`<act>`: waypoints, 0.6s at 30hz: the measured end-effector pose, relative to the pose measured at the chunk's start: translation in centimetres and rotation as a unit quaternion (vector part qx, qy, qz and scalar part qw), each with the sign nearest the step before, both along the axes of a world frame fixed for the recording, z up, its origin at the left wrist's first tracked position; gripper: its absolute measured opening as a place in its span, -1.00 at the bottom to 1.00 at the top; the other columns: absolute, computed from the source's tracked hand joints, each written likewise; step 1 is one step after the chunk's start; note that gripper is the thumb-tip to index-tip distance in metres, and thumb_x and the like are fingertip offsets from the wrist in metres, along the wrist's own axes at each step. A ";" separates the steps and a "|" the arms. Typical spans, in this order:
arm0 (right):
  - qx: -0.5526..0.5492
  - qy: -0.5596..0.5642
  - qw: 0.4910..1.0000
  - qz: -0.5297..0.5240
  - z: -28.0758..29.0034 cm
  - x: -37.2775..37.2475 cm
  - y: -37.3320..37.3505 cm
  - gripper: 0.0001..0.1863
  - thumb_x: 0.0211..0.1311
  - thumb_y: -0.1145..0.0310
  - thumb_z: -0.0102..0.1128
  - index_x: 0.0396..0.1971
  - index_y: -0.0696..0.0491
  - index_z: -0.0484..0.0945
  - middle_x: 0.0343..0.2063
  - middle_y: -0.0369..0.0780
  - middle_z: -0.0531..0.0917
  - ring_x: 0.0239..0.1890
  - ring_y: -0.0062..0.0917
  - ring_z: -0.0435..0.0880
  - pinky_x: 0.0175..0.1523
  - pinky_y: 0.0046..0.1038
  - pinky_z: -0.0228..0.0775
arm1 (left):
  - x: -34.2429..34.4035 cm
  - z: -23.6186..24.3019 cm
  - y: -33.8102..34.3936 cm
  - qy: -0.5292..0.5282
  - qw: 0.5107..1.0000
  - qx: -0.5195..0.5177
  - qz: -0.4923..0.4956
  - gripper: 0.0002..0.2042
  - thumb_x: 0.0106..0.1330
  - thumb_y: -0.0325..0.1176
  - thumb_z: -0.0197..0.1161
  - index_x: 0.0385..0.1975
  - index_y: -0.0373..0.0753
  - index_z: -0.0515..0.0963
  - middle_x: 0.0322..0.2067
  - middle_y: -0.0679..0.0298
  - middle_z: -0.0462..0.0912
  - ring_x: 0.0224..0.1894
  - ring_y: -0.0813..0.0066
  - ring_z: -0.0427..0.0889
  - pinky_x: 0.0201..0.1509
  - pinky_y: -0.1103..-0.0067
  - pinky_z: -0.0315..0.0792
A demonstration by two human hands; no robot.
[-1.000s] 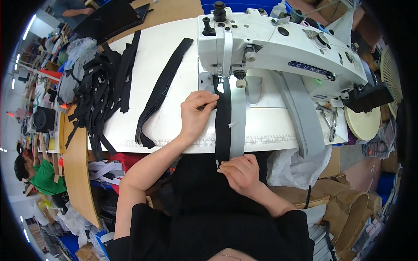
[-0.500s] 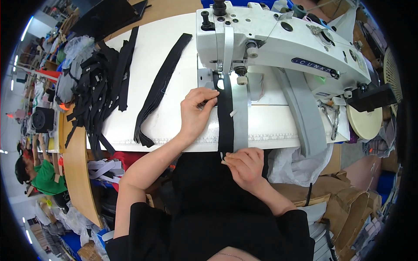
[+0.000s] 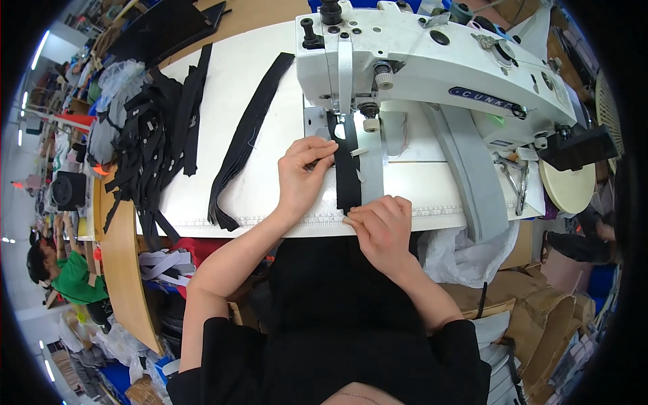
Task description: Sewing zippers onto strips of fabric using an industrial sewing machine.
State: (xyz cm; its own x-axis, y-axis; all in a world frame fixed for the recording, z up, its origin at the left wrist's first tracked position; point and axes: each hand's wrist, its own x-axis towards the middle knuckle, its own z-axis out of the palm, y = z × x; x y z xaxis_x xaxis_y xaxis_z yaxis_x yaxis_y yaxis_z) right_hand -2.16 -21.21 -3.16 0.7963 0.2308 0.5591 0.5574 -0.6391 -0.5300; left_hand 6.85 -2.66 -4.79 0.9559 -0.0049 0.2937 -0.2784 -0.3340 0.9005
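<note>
A black fabric strip (image 3: 348, 183) runs from under the presser area of the sewing machine (image 3: 405, 64) toward me, on top of a wider pale grey strip (image 3: 372, 177). With fingertips and thumb pinched, my left hand (image 3: 301, 177) holds the black strip's left edge just in front of the presser foot. At its near end, by the table edge, my right hand (image 3: 383, 229) is closed on the same strip; a small pale tab shows by the thumb. Two small white tabs (image 3: 360, 152) stick out along the strip's right side. The fingertips partly hide both grips.
Left on the white table (image 3: 270, 196) lie a folded black strip (image 3: 251, 135) and a tangled pile of black strips (image 3: 152, 128). Long grey strips (image 3: 466, 175) hang over the front edge at right, near metal scissors (image 3: 520, 179). A person in green (image 3: 77, 277) is far left.
The black strip's near end and my right hand have moved forward, up onto the table. A second white tab now shows along the strip. My left hand has stayed nearly in place.
</note>
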 end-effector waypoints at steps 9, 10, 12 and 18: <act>0.024 -0.008 0.999 -0.020 -0.8 0.6 0.2 -0.87 0.06 0.41 0.49 -0.40 0.01 0.68 -0.34 -0.39 0.71 -0.25 -0.50 0.61 -0.02 -0.38 0.23 | 0.0 0.0 0.2 -0.041 0.991 0.116 -0.046 -0.65 0.19 -0.78 0.22 -0.10 -0.27 0.74 -0.07 0.22 0.61 0.06 0.39 0.59 0.15 0.54 0.49; 0.025 -0.006 0.999 -0.024 -0.9 0.6 0.1 -0.87 0.06 0.41 0.49 -0.40 0.01 0.68 -0.34 -0.39 0.71 -0.25 -0.50 0.61 -0.02 -0.38 0.23 | 0.1 -0.1 0.2 -0.026 0.997 0.054 -0.045 -0.67 0.21 -0.79 0.21 -0.10 -0.30 0.72 -0.05 0.21 0.62 0.06 0.40 0.60 0.16 0.54 0.49; 0.032 0.001 0.999 -0.028 -1.1 0.6 -0.1 -0.86 0.06 0.41 0.49 -0.39 0.02 0.68 -0.33 -0.39 0.72 -0.25 -0.50 0.62 -0.01 -0.38 0.24 | 0.2 0.1 0.5 -0.030 0.998 0.027 -0.046 -0.74 0.26 -0.78 0.20 -0.12 -0.37 0.67 -0.02 0.18 0.66 0.07 0.43 0.64 0.21 0.55 0.48; 0.034 -0.002 0.999 -0.029 -1.2 0.6 0.1 -0.85 0.06 0.39 0.50 -0.39 0.01 0.68 -0.33 -0.40 0.69 -0.21 -0.49 0.61 0.01 -0.37 0.25 | -0.3 0.6 -0.2 0.008 1.000 -0.017 -0.016 -0.64 0.12 -0.78 0.21 -0.10 -0.30 0.66 -0.07 0.12 0.72 0.04 0.25 0.66 0.16 0.46 0.50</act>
State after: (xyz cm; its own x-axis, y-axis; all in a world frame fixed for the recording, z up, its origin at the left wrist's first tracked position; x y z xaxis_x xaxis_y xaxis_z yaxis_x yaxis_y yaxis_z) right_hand -1.53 -21.15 -4.34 0.8048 0.1449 0.5755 0.5225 -0.6330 -0.5713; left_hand 6.50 -2.86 -4.19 0.9600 -0.0264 0.2787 -0.2739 -0.2944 0.9156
